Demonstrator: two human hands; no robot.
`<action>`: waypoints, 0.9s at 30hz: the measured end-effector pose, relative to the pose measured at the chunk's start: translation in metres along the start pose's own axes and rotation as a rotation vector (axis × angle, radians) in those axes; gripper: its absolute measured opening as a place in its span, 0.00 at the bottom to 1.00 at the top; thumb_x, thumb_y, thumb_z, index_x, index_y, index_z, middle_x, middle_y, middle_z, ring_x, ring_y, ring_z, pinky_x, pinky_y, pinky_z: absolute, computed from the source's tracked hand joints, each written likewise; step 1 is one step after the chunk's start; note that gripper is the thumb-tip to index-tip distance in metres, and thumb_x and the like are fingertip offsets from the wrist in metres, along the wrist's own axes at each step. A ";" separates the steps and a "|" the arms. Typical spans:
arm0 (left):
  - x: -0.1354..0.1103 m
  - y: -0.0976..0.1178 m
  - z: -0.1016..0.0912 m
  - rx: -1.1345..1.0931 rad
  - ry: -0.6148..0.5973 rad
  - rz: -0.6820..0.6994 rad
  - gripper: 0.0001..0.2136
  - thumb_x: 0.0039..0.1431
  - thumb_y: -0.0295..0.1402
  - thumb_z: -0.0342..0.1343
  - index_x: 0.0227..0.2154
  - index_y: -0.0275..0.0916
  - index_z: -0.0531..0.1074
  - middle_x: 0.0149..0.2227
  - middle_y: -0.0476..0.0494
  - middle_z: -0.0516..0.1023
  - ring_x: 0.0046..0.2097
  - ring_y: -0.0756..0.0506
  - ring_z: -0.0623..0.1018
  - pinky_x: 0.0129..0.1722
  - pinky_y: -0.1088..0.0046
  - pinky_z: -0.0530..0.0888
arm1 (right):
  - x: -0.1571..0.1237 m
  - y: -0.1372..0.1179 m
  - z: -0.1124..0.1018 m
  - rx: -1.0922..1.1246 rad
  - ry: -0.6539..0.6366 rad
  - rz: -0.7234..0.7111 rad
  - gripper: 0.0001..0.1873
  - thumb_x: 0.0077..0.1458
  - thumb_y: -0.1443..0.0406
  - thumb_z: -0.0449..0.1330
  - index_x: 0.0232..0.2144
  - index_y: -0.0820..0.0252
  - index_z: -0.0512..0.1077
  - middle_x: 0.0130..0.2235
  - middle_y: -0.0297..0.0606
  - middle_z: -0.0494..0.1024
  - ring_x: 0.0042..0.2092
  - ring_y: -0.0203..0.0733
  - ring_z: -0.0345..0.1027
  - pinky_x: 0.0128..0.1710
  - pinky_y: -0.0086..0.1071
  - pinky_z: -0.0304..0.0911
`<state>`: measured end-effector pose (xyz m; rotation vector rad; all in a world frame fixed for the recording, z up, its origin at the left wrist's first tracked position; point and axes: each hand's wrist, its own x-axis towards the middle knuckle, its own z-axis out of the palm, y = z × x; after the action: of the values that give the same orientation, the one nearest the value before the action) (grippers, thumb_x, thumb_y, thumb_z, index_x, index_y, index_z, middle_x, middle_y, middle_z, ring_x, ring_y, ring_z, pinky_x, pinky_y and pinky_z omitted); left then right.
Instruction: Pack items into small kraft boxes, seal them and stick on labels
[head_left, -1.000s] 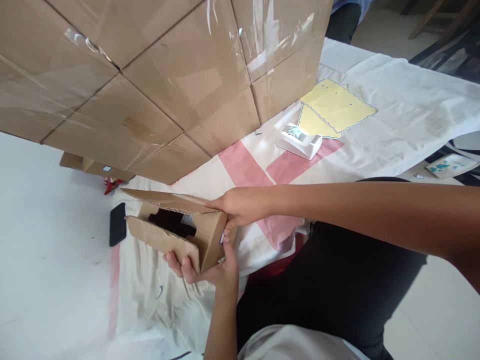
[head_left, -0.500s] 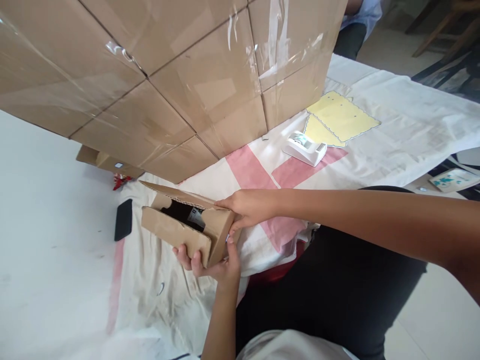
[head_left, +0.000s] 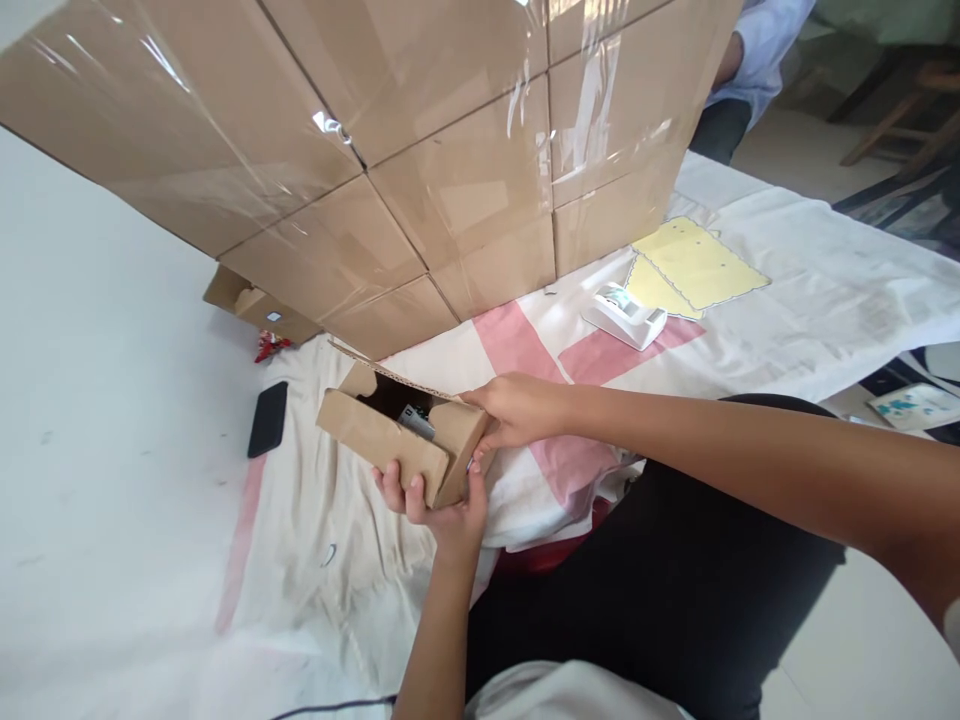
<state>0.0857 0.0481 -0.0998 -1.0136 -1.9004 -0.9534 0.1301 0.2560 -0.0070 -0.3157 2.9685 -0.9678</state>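
A small cardboard box (head_left: 379, 435) sits tilted in both hands over the cloth-covered table, its top flaps raised apart. Inside its dark opening shows a grey item (head_left: 418, 420) with printed marks, too small to make out. My left hand (head_left: 439, 505) is closed round the near lower corner, fingers on the front flap and thumb up the end wall. My right hand (head_left: 517, 410) grips the box's right end, fingers at the top edge and thumb low on the end wall. A small bluish spot shows between the two thumbs.
Taped cardboard boxes (head_left: 465, 200) form a tall stack behind. A black phone (head_left: 268, 420) lies left by the wall. A white tape dispenser (head_left: 626, 318) and yellow paper cutouts (head_left: 701, 262) lie to the right. Another person's sleeve (head_left: 772, 45) shows at the back.
The view has shifted, so the whole scene sits further right in the picture. Both hands keep their hold on the box, which shows slightly more of its inside.
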 end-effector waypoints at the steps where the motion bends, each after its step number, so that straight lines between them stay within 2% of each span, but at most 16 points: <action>1: 0.000 0.000 0.000 -0.003 -0.001 0.006 0.38 0.54 0.29 0.66 0.62 0.45 0.49 0.65 0.29 0.54 0.72 0.34 0.53 0.69 0.32 0.51 | 0.000 0.001 -0.001 0.011 -0.005 -0.018 0.32 0.56 0.56 0.70 0.58 0.69 0.71 0.43 0.50 0.84 0.43 0.52 0.79 0.37 0.33 0.63; 5: 0.001 0.000 -0.003 0.012 -0.005 0.008 0.38 0.54 0.31 0.66 0.63 0.45 0.49 0.65 0.29 0.54 0.73 0.33 0.52 0.69 0.33 0.52 | 0.000 0.008 -0.006 0.014 -0.040 -0.059 0.31 0.57 0.56 0.69 0.58 0.66 0.71 0.45 0.48 0.84 0.44 0.50 0.79 0.38 0.32 0.63; 7: 0.000 -0.002 -0.006 0.008 -0.018 0.026 0.38 0.54 0.32 0.66 0.63 0.45 0.50 0.65 0.29 0.55 0.72 0.33 0.53 0.69 0.33 0.53 | 0.001 0.009 -0.006 -0.017 -0.053 -0.059 0.38 0.54 0.52 0.71 0.61 0.65 0.68 0.47 0.49 0.84 0.46 0.54 0.79 0.38 0.34 0.64; 10: -0.002 -0.008 -0.011 -0.002 -0.048 0.050 0.39 0.54 0.34 0.68 0.63 0.45 0.51 0.65 0.28 0.55 0.72 0.31 0.54 0.68 0.33 0.54 | 0.001 0.008 0.001 -0.054 0.004 -0.049 0.47 0.50 0.49 0.72 0.64 0.66 0.65 0.53 0.52 0.81 0.50 0.58 0.78 0.40 0.37 0.66; 13: -0.003 -0.011 -0.014 0.037 -0.055 0.041 0.39 0.54 0.34 0.68 0.63 0.46 0.50 0.65 0.28 0.55 0.72 0.31 0.54 0.67 0.32 0.57 | 0.001 0.007 0.007 -0.042 0.046 -0.055 0.42 0.55 0.53 0.70 0.64 0.68 0.65 0.54 0.54 0.81 0.50 0.57 0.78 0.43 0.38 0.67; 16: -0.001 -0.009 -0.013 0.057 -0.051 0.045 0.41 0.54 0.34 0.68 0.65 0.46 0.50 0.66 0.28 0.56 0.72 0.31 0.54 0.68 0.33 0.57 | 0.001 0.008 0.003 0.028 -0.002 -0.068 0.37 0.57 0.58 0.70 0.63 0.68 0.66 0.52 0.53 0.82 0.49 0.55 0.79 0.44 0.38 0.67; 19: 0.001 -0.006 -0.011 0.037 -0.035 0.043 0.43 0.53 0.33 0.69 0.66 0.46 0.51 0.66 0.28 0.57 0.73 0.30 0.54 0.68 0.35 0.57 | -0.001 0.012 -0.006 0.105 -0.042 -0.039 0.39 0.54 0.58 0.71 0.64 0.66 0.66 0.51 0.51 0.82 0.50 0.55 0.78 0.46 0.39 0.68; 21: 0.000 -0.005 -0.009 0.029 -0.022 0.028 0.44 0.53 0.33 0.70 0.67 0.46 0.50 0.67 0.28 0.58 0.73 0.29 0.54 0.67 0.35 0.59 | -0.001 0.012 -0.010 0.190 0.022 -0.036 0.47 0.51 0.54 0.73 0.68 0.62 0.62 0.58 0.52 0.78 0.54 0.56 0.76 0.51 0.42 0.69; 23: -0.002 -0.006 -0.007 0.021 -0.003 0.023 0.45 0.53 0.32 0.70 0.68 0.46 0.50 0.68 0.27 0.58 0.73 0.28 0.54 0.66 0.35 0.60 | 0.000 0.008 -0.012 0.287 0.149 -0.093 0.53 0.50 0.50 0.73 0.71 0.58 0.56 0.67 0.53 0.68 0.62 0.56 0.69 0.58 0.45 0.66; 25: -0.004 -0.007 -0.005 0.007 0.020 0.032 0.45 0.52 0.31 0.70 0.69 0.44 0.50 0.68 0.25 0.59 0.73 0.28 0.55 0.66 0.36 0.61 | 0.003 0.000 -0.011 0.325 0.248 -0.198 0.50 0.54 0.50 0.71 0.71 0.56 0.56 0.71 0.51 0.60 0.68 0.54 0.60 0.65 0.47 0.60; 27: -0.006 -0.009 -0.003 -0.006 0.040 0.038 0.45 0.52 0.31 0.70 0.69 0.42 0.52 0.67 0.25 0.60 0.73 0.28 0.55 0.65 0.38 0.62 | 0.006 -0.010 -0.007 0.279 0.268 -0.280 0.41 0.57 0.51 0.69 0.68 0.54 0.64 0.71 0.49 0.62 0.70 0.53 0.56 0.68 0.49 0.55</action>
<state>0.0809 0.0402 -0.1057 -1.0241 -1.8400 -0.9514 0.1258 0.2513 0.0045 -0.6558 3.0102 -1.5488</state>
